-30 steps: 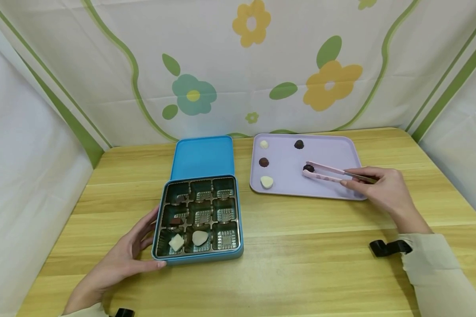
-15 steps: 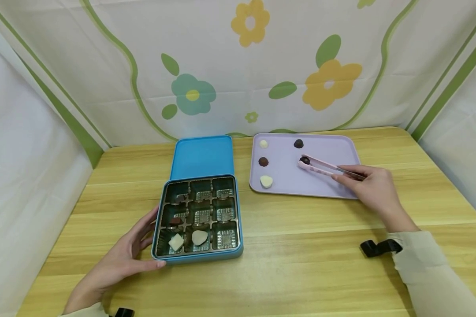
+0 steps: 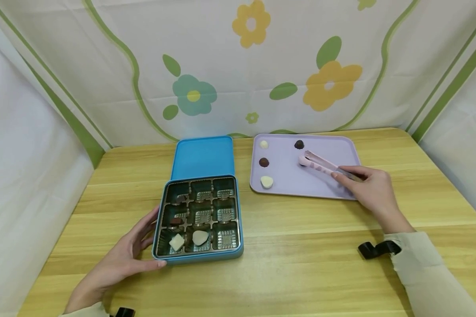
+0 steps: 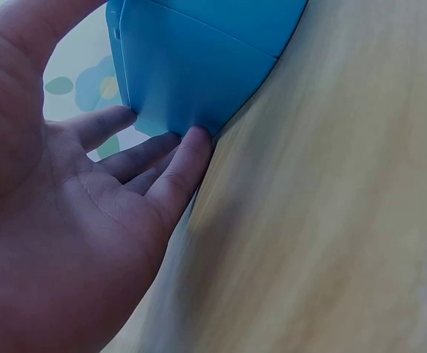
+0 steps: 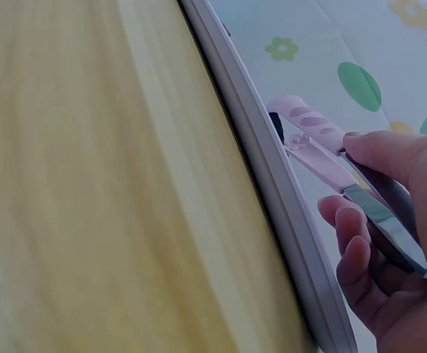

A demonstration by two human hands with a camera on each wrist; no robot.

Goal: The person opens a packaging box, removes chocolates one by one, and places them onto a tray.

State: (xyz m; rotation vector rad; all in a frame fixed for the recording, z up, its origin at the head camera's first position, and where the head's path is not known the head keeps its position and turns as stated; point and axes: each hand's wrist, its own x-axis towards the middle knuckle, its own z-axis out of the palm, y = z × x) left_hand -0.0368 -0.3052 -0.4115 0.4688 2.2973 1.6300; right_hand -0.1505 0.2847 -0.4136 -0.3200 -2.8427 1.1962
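My right hand (image 3: 374,191) pinches a pair of pink-tipped metal tongs (image 3: 323,167) over the lilac tray (image 3: 333,145). A dark round chocolate (image 5: 275,126) shows beside the tong tips in the right wrist view; in the head view the near tip mostly covers it. On the left, my left hand (image 3: 119,259) rests against a blue tin box (image 3: 238,254), thumb at its near corner and fingers along its side. Its fingertips (image 4: 196,135) touch the tin's wall. Inside the divided tin lie a white square chocolate (image 3: 176,242), a white rounded one (image 3: 200,238) and brown pieces.
Along the tray's left side sit a small white chocolate (image 3: 264,144), a brown one (image 3: 263,162) and a larger white one (image 3: 267,182). Another dark chocolate (image 3: 299,144) lies near the tray's back edge. The blue lid (image 3: 203,156) extends behind the tin, before a flowered cloth (image 3: 222,57).
My right hand has shifted left with the tongs, and their tips have moved left and slightly back with the dark chocolate. The tongs are now turned so the near tip covers it. Left hand unmoved.
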